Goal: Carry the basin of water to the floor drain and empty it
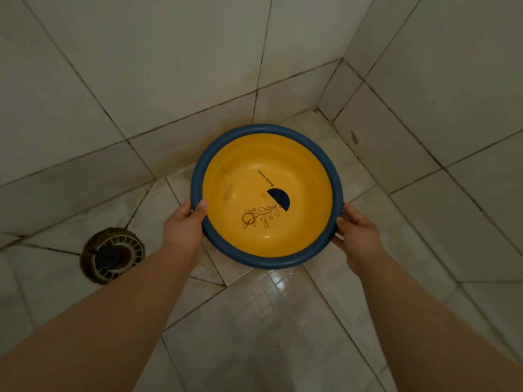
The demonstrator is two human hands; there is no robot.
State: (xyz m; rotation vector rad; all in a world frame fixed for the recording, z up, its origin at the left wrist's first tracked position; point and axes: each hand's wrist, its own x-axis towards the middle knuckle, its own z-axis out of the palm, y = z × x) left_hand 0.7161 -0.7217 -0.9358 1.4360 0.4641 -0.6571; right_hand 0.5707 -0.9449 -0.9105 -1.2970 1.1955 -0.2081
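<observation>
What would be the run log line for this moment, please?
basin: level, over corner | left hand, right hand: on rim | drain: left of basin

A home bathroom or wash area, seen from above looking into a tiled corner. Pale square wall tiles [175, 66] with dark, stained grout rise at 12 o'clock and at 3 o'clock and meet in a corner at about 1 o'clock. The floor [254, 329] is glossy pale tile, wet-looking and catching a reflection near the centre. A round floor drain [113, 254] with a white slotted grate and a grimy rim sits in the floor at 9 o'clock.
</observation>
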